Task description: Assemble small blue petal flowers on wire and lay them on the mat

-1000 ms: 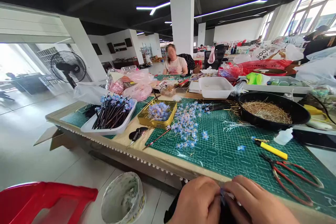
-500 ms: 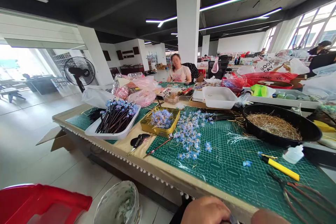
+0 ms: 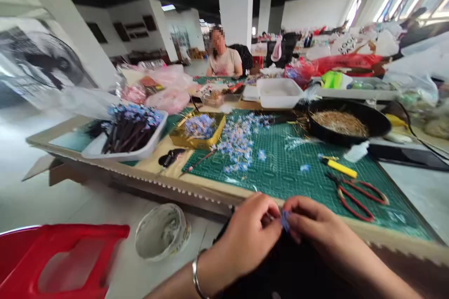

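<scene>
Two hands meet at the near edge of the table, at six o'clock in my view. My left hand (image 3: 247,236), with a silver bracelet (image 3: 195,276) at the wrist, and my right hand (image 3: 317,229) pinch a small blue flower (image 3: 285,220) between their fingertips, fingers narrowed around it over my dark lap. The picture is blurred, so I cannot tell whether a wire or stem hangs from the flower.

The flower sits just off the green cutting mat (image 3: 294,168). I judge it could slip from so light a grip and fall to the floor, or into the white bucket (image 3: 162,232) at eight o'clock. At two o'clock from my hands lie red-handled pliers (image 3: 354,194) and a yellow knife (image 3: 338,167); a careless reach might catch them. At twelve o'clock a loose pile of blue flowers (image 3: 240,142) could scatter if brushed. Farther off, a black pan (image 3: 351,124) holds straw-coloured strands, and another person (image 3: 223,58) sits at the far end.
</scene>
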A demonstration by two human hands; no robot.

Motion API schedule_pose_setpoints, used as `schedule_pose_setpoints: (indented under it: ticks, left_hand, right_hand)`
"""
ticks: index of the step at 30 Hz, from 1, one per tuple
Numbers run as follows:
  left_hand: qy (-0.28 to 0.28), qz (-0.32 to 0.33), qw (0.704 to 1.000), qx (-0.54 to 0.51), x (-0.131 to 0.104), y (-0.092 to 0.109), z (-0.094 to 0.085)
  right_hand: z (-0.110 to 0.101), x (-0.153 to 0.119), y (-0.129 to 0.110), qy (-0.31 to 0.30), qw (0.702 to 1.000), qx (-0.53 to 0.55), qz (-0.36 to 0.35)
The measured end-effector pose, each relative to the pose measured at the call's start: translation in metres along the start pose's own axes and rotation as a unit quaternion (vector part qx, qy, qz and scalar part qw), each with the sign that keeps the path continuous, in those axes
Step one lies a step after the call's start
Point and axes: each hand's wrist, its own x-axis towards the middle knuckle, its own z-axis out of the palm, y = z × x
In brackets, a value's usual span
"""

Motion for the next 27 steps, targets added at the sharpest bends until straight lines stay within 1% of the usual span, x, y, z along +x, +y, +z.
schedule_pose_setpoints:
  ticks: [1,3,4,5,6,8,9,11,14,15,17,20,22,23,25,27]
  left_hand:
    - [0.004,0.014,1.000,0.002,0.002,0.005,-0.005]
    - [0.052,0.035,0.998,0.032,0.005,0.013,-0.011]
    - [0.065,0.036,0.996,0.038,0.005,0.016,-0.014]
    - [0.063,0.025,0.997,0.032,0.005,0.019,-0.015]
    - [0.046,0.006,0.999,0.012,0.004,0.021,-0.016]
    - [-0.008,-0.046,0.998,-0.048,0.003,0.025,-0.016]
    - [-0.027,-0.071,0.994,-0.077,0.004,0.025,-0.015]
    - [-0.038,-0.111,0.985,-0.125,0.006,0.025,-0.013]
    - [-0.028,-0.138,0.974,-0.179,0.009,0.023,-0.011]
    - [-0.020,-0.141,0.974,-0.178,0.009,0.022,-0.010]
    - [0.004,-0.139,0.980,-0.139,0.006,0.022,-0.008]
    - [0.031,-0.100,0.993,-0.054,0.000,0.020,-0.005]
    - [0.033,-0.058,0.998,-0.005,-0.004,0.018,-0.003]
    - [0.031,-0.042,0.999,0.017,-0.006,0.016,-0.003]
    - [0.025,-0.021,0.998,0.050,-0.007,0.014,-0.004]
    - [0.006,-0.009,0.997,0.072,-0.007,0.013,-0.006]
  right_hand:
    - [0.001,0.001,-0.002,0.007,1.000,0.018,0.012]
    - [0.003,0.002,-0.003,0.023,0.999,0.038,0.025]
    - [0.003,0.001,-0.003,0.030,0.998,0.041,0.025]
    - [0.003,0.001,-0.002,0.038,0.998,0.039,0.021]
    - [0.004,0.000,-0.002,0.044,0.998,0.034,0.015]
    - [0.005,-0.002,-0.001,0.052,0.998,0.020,0.004]
    - [0.006,-0.003,-0.001,0.053,0.998,0.014,-0.001]
    - [0.008,-0.004,-0.001,0.047,0.999,0.006,-0.008]
    - [0.008,-0.006,-0.002,0.032,0.999,-0.006,-0.022]
    - [0.008,-0.007,-0.002,0.030,0.999,-0.015,-0.028]
    - [0.009,-0.009,-0.003,0.037,0.998,-0.044,-0.040]
    - [0.011,-0.013,-0.002,0.063,0.991,-0.096,-0.065]
    - [0.012,-0.015,0.001,0.081,0.977,-0.163,-0.112]
    - [0.012,-0.017,0.003,0.086,0.963,-0.208,-0.145]
    - [0.011,-0.019,0.008,0.094,0.925,-0.297,-0.219]
    - [0.009,-0.021,0.012,0.091,0.892,-0.352,-0.268]
